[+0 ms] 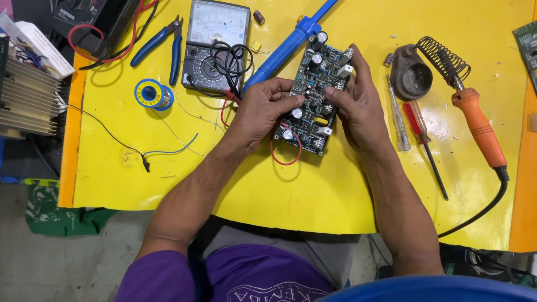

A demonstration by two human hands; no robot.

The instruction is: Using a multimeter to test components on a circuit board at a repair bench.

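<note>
- Left hand: fingers curled, pinching the circuit board by its 9 o'clock edge.
- Right hand: fingers bent onto its 3 o'clock edge.
- Board tilted over yellow tabletop; soldering iron at 3 o'clock.

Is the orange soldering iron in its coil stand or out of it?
In: the soldering iron has its tip inside the coil stand.

Bench is showing bright yellow with orange edges. Board is looking dark, dotted with silver-topped caps, trailing a red wire. Cutters and solder sucker are sporting blue, the iron is wearing orange, the screwdriver red.
</note>
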